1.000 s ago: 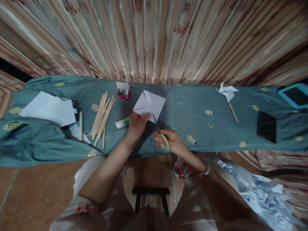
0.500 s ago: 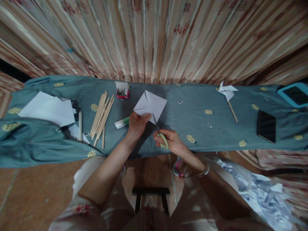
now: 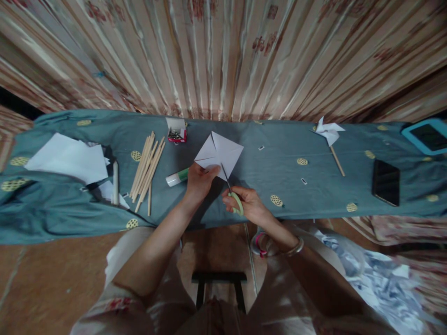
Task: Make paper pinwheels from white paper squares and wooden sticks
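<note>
A white square of paper (image 3: 227, 151) is held up over the table, turned so a corner points away from me. Slits run inward from its far and left corners. My left hand (image 3: 200, 180) pinches it by the near left edge, thumb on top. In my right hand (image 3: 246, 202) are scissors (image 3: 237, 203) with pale green handles, fingers through the loops. Their blades lie at the paper's near corner, pointing toward its middle; how far apart they stand is hard to make out. Beside my left hand a glue stick (image 3: 177, 177) with a white cap lies partly hidden.
On the blue-green cloth (image 3: 279, 177) lie wooden sticks (image 3: 148, 170), a small red box of metal pins (image 3: 177, 135), white paper sheets (image 3: 70, 158), and a white rod (image 3: 116, 182). To the right are a paper pinwheel (image 3: 328, 131), a phone (image 3: 386, 182) and a blue-framed device (image 3: 426, 136).
Hardly anything differs. Both hands, the paper and the scissors keep almost the same place, and the view has shifted very slightly.
</note>
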Tool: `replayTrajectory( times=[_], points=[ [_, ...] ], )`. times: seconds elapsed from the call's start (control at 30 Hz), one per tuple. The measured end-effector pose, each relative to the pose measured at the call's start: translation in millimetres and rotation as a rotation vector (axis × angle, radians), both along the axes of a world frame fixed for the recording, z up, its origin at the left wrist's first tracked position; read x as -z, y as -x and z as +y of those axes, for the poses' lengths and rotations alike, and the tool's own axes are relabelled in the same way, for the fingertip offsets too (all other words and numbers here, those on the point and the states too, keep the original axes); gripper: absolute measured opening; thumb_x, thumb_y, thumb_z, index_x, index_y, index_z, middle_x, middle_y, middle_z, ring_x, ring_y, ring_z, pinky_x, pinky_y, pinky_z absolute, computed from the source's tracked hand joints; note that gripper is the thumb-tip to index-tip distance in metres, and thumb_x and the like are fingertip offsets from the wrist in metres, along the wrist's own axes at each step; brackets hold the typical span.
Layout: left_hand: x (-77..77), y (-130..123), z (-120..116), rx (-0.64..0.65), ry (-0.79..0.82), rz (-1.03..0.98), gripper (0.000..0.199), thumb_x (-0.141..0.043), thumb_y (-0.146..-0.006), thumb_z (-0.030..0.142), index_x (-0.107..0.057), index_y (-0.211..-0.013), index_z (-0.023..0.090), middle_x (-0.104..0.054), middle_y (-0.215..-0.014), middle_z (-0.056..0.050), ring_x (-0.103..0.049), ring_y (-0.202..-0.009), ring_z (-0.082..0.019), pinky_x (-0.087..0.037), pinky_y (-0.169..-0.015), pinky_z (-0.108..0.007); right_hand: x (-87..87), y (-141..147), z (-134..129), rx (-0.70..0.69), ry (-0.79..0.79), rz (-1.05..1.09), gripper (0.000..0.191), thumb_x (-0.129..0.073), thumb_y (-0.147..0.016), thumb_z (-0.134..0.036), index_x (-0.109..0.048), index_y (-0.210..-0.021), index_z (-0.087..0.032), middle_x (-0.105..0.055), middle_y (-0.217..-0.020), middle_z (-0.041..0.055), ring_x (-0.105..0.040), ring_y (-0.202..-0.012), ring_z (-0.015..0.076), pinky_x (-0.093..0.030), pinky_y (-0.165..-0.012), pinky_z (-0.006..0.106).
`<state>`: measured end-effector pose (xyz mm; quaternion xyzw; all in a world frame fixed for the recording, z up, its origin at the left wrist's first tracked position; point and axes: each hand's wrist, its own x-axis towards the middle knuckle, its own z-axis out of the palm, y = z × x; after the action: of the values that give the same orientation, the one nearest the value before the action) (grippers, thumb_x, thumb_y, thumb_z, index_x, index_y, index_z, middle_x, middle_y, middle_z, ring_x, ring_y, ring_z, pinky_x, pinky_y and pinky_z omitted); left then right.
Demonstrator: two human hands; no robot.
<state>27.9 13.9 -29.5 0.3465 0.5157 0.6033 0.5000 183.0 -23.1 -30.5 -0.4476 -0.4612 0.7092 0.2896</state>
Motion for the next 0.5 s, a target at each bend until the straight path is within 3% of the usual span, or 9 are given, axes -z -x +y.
replayTrajectory(
  times=[0.27, 0.5],
  points=[
    [-5.1, -0.3, -1.4, 0.016, -0.003, 0.061, 0.014, -0.076, -0.064, 0.024, -0.070, -0.076, 0.019, -0.072, -0.076, -0.002, -0.062, -0.070, -0.018, -0.050, -0.073, -0.030, 0.2, 4.1, 1.4, 0.040, 0.004, 0.022, 0.048, -0.087, -0.057, -0.059, -0.066, -0.072, -0.019, -0.059, -0.053, -0.0053, -0.050, -0.048, 0.0071, -0.040, -0.048, 0.021],
    [-6.2, 0.3, -0.5, 0.024, 0.024, 0.085, 0.016, -0.077, -0.061, 0.028, -0.063, -0.059, 0.020, -0.062, -0.060, 0.002, -0.054, -0.058, -0.015, -0.043, -0.058, -0.027, -2.2, 2.3, 0.4, 0.042, -0.037, -0.013, 0.046, -0.086, -0.060, -0.058, -0.069, -0.076, -0.018, -0.061, -0.054, -0.0050, -0.054, -0.050, 0.0079, -0.042, -0.051, 0.021]
  ],
)
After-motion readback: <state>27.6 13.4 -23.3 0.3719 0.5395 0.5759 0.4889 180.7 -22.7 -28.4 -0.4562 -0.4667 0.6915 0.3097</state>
